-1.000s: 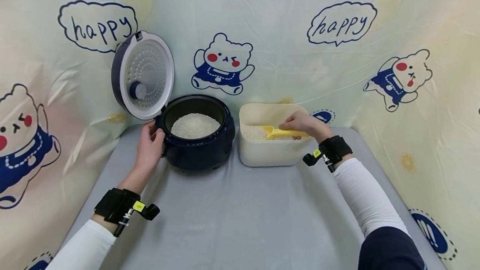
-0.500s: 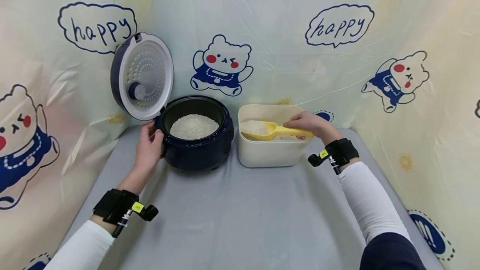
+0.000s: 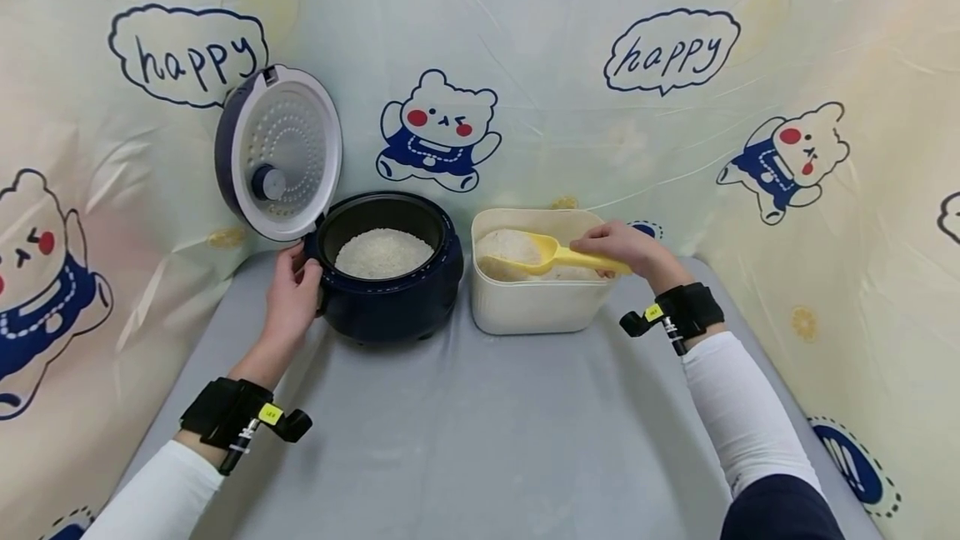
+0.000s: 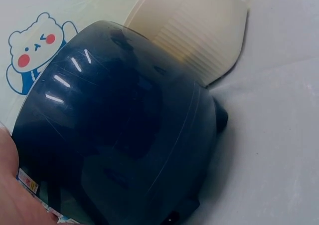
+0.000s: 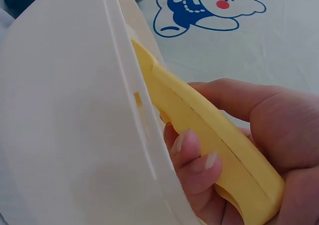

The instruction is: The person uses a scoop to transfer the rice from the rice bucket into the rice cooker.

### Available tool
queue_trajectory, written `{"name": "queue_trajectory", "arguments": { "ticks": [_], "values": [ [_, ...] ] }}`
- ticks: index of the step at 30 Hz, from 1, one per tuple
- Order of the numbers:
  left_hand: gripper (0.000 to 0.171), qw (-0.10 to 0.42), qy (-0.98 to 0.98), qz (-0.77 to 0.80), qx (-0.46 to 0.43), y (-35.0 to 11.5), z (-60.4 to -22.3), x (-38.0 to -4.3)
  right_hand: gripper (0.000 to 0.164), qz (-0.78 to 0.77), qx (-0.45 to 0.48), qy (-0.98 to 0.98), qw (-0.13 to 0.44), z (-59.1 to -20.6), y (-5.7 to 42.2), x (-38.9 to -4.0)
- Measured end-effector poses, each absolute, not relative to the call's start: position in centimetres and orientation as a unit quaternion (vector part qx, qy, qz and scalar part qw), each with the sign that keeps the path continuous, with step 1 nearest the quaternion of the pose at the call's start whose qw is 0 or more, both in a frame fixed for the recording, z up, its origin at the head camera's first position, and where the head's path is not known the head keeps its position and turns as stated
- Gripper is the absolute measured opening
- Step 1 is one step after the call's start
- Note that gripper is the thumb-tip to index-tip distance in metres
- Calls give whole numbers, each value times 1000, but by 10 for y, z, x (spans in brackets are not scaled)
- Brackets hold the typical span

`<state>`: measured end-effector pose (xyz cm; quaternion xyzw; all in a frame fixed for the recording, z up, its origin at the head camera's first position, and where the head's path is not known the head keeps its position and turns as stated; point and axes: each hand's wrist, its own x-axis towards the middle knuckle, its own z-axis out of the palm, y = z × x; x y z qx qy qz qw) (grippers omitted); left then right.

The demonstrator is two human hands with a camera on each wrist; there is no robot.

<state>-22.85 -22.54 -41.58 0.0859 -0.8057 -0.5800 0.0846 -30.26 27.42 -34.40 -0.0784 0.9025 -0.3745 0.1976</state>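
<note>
The yellow rice scoop (image 3: 551, 255), heaped with white rice, is gripped by its handle in my right hand (image 3: 626, 247). Its bowl sits within the mouth of a cream storage bin (image 3: 543, 311) that has more rice inside. In the right wrist view, fingers (image 5: 199, 172) curl around the scoop's handle beside the bin's wall. Left of the bin stands a dark blue rice cooker (image 3: 390, 311), lid (image 3: 288, 152) raised, a mound of rice (image 3: 384, 254) in its pot. My left hand (image 3: 291, 294) holds the cooker's left side near the hinge; some of its fingertips are hidden.
A grey cloth covers the table (image 3: 450, 440), stretching in front of the cooker and bin. Directly behind them hangs a patterned curtain (image 3: 555, 123) with printed bears. The bin stands close to the cooker's right side.
My right hand has lifted the scoop slightly and drawn it a little to the right, its bowl now showing a heap of rice. The left hand keeps its place on the cooker.
</note>
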Motion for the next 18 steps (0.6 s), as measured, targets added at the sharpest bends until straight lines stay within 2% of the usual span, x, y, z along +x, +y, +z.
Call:
{"name": "queue_trajectory", "arguments": {
  "ticks": [18],
  "values": [
    [61, 82, -812, -572, 80, -228, -419, -230, 40, -484, -70, 851, 193, -349, 278, -297]
  ]
}}
